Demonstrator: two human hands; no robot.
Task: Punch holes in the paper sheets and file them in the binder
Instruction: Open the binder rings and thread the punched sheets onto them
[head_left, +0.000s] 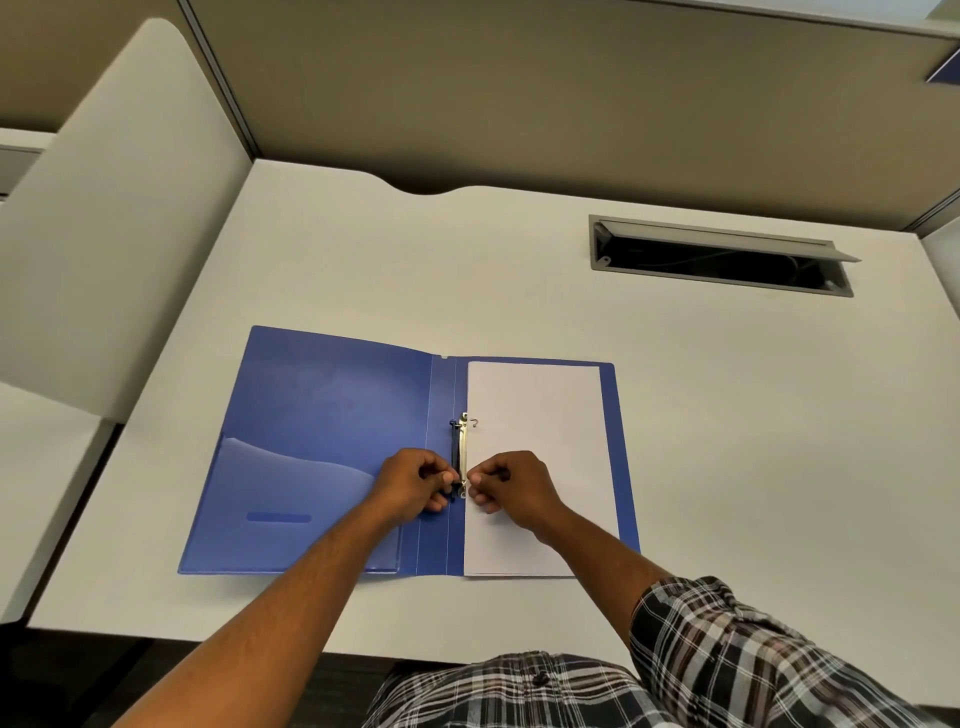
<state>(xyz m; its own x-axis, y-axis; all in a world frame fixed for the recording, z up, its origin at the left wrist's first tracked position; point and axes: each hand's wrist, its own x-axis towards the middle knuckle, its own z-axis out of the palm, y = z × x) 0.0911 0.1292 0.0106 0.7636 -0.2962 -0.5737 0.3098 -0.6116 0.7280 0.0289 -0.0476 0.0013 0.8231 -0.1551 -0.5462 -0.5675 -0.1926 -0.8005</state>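
A blue binder (332, 410) lies open and flat on the white desk. White paper sheets (540, 415) rest on its right half, threaded on the far metal ring. The ring mechanism (461, 441) runs along the spine. My left hand (413, 483) pinches the near end of the mechanism from the left. My right hand (511, 486) pinches it from the right, resting on the paper's left edge. The near ring is hidden between my fingers. No hole punch is in view.
A grey cable slot (719, 257) with its lid raised sits in the desk at the back right. Partition walls (519, 93) close off the back and left. The desk's front edge (208, 636) runs near my body.
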